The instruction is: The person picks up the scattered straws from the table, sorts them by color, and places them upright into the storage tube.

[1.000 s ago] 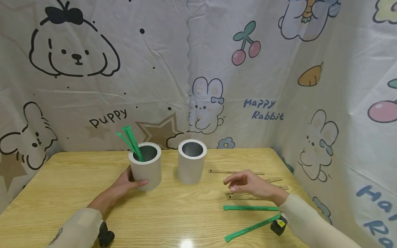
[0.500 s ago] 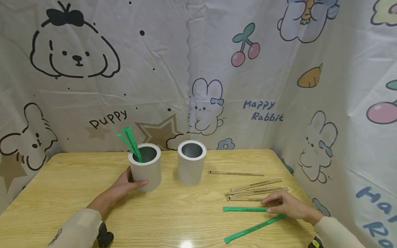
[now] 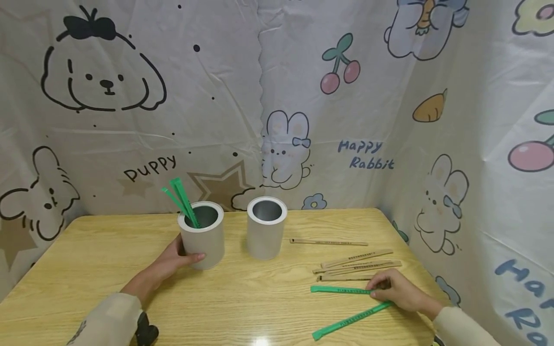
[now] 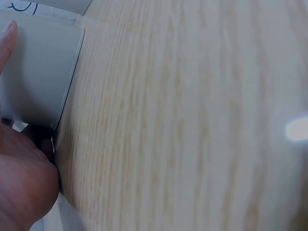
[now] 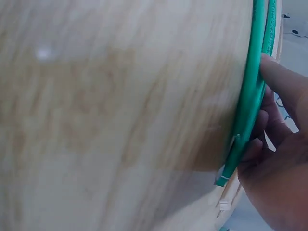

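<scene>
"Where's the upper straw (image 3: 337,290)?"
"Lower right of frame, right end between the right hand's (image 3: 396,290) thumb and index, pinched, gap nearly nil. A second ago that hand hung over the brown sticks (image 3: 376,265)."
"Counts?"
"Two green on table, with the lower straw (image 3: 350,321). Cup straws (image 3: 183,199), at least two. Brown, about five, overlapping. Two cups, left cup (image 3: 205,245) and right cup (image 3: 265,240), mid-frame."
"Left hand (image 3: 173,259)?"
"Curled round left cup, unchanged."
</scene>
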Demonstrator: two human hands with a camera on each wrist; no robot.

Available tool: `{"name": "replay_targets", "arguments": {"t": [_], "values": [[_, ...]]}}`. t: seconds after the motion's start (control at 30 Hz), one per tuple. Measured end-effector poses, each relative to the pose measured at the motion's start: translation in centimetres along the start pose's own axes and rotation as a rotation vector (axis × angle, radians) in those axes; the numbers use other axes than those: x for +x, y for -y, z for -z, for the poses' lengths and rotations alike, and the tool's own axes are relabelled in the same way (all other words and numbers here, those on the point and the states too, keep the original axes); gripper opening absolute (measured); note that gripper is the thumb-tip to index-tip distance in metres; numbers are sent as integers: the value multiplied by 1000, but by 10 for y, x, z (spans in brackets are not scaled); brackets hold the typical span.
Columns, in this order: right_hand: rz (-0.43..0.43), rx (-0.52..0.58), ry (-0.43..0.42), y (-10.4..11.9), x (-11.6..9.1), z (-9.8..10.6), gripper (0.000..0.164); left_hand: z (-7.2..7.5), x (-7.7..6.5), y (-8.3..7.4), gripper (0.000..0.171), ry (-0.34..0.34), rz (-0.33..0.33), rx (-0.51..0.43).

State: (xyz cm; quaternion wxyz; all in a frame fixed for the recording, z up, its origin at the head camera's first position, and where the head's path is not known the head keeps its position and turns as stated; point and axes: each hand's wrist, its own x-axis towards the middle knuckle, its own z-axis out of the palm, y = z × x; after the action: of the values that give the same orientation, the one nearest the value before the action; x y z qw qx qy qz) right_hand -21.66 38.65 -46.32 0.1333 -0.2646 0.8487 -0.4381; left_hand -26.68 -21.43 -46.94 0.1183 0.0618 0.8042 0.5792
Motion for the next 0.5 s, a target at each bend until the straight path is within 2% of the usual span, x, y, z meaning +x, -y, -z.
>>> {"name": "replay_targets", "arguments": {"t": [0.17,0.23,0.37,0.5], "values": [[-63,-41,-23,15,8,2,14,0,-2,-1,108,8,25,26],[-64,-35,-34,25,15,2,16,0,-2,-1,109,11,29,33],[-85,13,-47,51,38,-3,24,1,-2,1,108,13,13,25],[-96,104,-70,76,70,-19,32,1,0,2,108,8,15,22]]}}
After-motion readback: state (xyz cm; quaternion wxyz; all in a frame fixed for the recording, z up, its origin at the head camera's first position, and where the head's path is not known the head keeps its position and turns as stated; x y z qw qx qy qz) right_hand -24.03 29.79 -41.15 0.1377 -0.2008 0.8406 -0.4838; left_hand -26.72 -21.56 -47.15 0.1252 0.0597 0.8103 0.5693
